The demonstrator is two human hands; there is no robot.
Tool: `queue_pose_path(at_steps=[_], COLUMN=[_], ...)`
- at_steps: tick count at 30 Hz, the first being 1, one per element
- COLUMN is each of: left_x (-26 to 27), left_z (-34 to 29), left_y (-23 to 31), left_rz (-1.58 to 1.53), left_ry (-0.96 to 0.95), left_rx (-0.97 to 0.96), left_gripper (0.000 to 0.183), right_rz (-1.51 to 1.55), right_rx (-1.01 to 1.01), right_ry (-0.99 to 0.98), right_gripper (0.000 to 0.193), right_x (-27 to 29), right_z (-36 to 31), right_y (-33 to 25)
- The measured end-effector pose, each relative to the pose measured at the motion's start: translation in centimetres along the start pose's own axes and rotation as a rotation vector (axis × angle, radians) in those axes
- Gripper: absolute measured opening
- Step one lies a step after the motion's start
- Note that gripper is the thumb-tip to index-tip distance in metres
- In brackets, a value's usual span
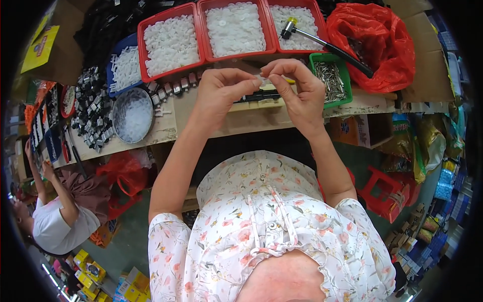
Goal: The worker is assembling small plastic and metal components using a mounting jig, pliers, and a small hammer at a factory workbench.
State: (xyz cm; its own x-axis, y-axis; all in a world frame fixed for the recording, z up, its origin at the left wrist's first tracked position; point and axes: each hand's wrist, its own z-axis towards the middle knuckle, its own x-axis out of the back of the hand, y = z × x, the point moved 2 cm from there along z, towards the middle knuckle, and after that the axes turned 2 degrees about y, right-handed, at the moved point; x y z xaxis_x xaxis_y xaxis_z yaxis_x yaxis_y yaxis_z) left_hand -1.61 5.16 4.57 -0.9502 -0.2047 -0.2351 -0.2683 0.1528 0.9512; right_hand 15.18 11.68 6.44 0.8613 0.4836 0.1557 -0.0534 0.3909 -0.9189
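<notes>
While the left hand [216,95] and right hand [306,98] are pinching a small whitish piece [264,79] between them, just nearer than the middle red tray [237,56], I am judging this a fitting step; the next move is probably calling for steady fingertip alignment.

Light: moderately bright, diffuse | Shadow: dark beneath the pale wooden workbench [246,122] | Glare: glints on the silver hammer head [288,30], sheen on crumpled red plastic bag [375,30] | Focus: tiny whitish piece [264,79] between bare fingertips [278,83] indistinct | Edges: black fisheye vignette, bent lines, soft rim
</notes>
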Motion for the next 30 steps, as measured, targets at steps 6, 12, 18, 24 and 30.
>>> queue_pose_path(at_steps=[6, 12, 18, 24, 30], left_x=[-0.1, 0.5, 0.7, 0.2, -2.0], left_z=[-0.8, -1.4, -1.6, -2.3, -3.7], left_y=[-0.4, -0.6, -1.0, -1.5, -0.8], left_rz=[-0.083, -0.082, -0.063, -0.211, -0.052], left_ry=[0.022, 0.053, 0.057, 0.046, 0.157], left_rx=[0.003, 0.02, 0.028, 0.156, -0.023], left_gripper=[0.015, 0.014, 0.014, 0.015, 0.019], right_rz=[-0.134, -0.213, -0.248, -0.076, 0.472], right_rx=[0.042, 0.107, 0.12, 0.018, -0.363], right_ry=[-0.035, -0.073, -0.105, -0.096, -0.131], right_gripper=[0.007, 0.008, 0.009, 0.007, 0.01], right_x=[-0.3, -0.7, -0.8, -0.4, -0.1], right_z=[-0.7, -0.8, -0.6, -1.2, -1.5], right_y=[-0.5, -0.6, -0.1, 0.6, 2.5])
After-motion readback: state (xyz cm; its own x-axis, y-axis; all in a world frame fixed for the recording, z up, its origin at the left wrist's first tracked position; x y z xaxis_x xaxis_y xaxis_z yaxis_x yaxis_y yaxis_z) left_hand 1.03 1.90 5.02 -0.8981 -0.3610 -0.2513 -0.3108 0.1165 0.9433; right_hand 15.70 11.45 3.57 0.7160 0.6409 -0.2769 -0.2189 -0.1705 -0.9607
